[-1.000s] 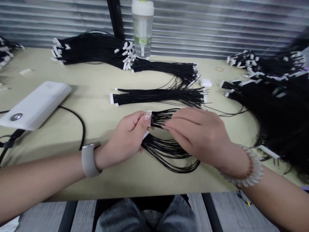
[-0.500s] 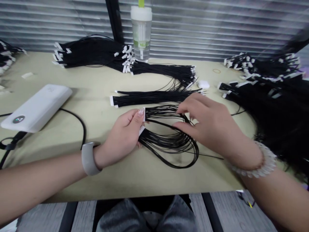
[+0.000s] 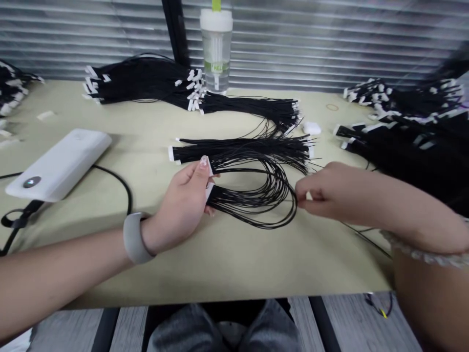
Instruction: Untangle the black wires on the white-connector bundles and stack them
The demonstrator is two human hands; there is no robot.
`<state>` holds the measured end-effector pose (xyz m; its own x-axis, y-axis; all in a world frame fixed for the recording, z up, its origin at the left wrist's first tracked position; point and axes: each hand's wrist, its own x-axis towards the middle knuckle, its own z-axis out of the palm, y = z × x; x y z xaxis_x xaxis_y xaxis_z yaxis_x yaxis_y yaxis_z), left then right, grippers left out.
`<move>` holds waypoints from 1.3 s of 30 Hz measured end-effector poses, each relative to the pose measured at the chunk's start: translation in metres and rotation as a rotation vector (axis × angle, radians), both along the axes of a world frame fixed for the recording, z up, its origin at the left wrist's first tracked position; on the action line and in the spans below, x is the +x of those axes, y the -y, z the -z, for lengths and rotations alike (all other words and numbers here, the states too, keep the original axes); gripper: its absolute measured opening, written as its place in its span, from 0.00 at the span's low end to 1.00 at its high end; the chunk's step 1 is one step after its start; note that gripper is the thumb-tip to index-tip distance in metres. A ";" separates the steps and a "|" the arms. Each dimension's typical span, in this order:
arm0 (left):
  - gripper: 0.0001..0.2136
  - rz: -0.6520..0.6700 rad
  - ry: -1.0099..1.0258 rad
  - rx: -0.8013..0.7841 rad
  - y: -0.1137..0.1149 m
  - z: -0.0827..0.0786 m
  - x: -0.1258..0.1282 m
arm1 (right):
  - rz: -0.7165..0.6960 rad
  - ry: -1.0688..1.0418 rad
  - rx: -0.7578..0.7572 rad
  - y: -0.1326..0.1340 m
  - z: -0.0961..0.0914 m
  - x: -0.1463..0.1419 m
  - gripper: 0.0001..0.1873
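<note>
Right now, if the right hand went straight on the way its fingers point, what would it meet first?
Most likely the bend of the looped black wires gripped by the left hand. The right hand has its fingertips at that bend; contact is hard to judge.

L hand [image 3: 185,203] gripping thumb-up, R hand [image 3: 326,190] pinching, prob palm-down

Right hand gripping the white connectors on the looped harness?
No, the left hand holds the white connectors, while the right hand is at the far bend of the looped black wires.
</note>
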<state>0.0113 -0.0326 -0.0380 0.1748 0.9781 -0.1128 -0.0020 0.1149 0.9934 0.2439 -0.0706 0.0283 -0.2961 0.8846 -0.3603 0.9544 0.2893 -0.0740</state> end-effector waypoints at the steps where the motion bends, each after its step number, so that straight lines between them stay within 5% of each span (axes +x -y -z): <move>1: 0.16 0.000 0.000 0.002 0.000 0.000 0.000 | 0.077 0.013 0.064 -0.001 -0.003 0.002 0.09; 4: 0.16 0.008 -0.019 0.014 0.001 0.001 0.000 | 0.369 -0.090 0.350 -0.003 -0.010 0.010 0.06; 7: 0.17 0.030 -0.045 0.041 0.002 0.001 0.001 | 0.550 -0.529 0.743 -0.006 -0.010 0.014 0.10; 10: 0.17 0.065 -0.074 0.064 0.005 -0.002 0.000 | 0.456 -1.127 0.965 -0.009 -0.007 0.015 0.14; 12: 0.17 0.100 -0.118 0.092 0.006 -0.005 0.000 | 0.347 -1.299 1.038 -0.009 -0.006 0.013 0.15; 16: 0.17 0.176 -0.203 0.146 0.008 -0.009 0.000 | 0.187 -1.063 0.902 0.000 0.000 -0.008 0.26; 20: 0.17 0.196 -0.255 0.192 0.010 -0.010 -0.001 | -0.012 -0.612 0.701 0.008 0.015 -0.038 0.03; 22: 0.17 0.204 -0.281 0.227 0.011 -0.011 -0.001 | -0.098 -0.498 0.691 0.007 0.022 -0.048 0.05; 39: 0.15 0.271 -0.331 0.270 0.016 -0.013 -0.001 | -0.110 -0.298 0.699 0.006 0.030 -0.061 0.16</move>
<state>0.0101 -0.0486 -0.0253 0.4237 0.9046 0.0461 0.3121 -0.1936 0.9301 0.1829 -0.0768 -0.0013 -0.3923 0.8373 0.3807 0.8859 0.4554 -0.0887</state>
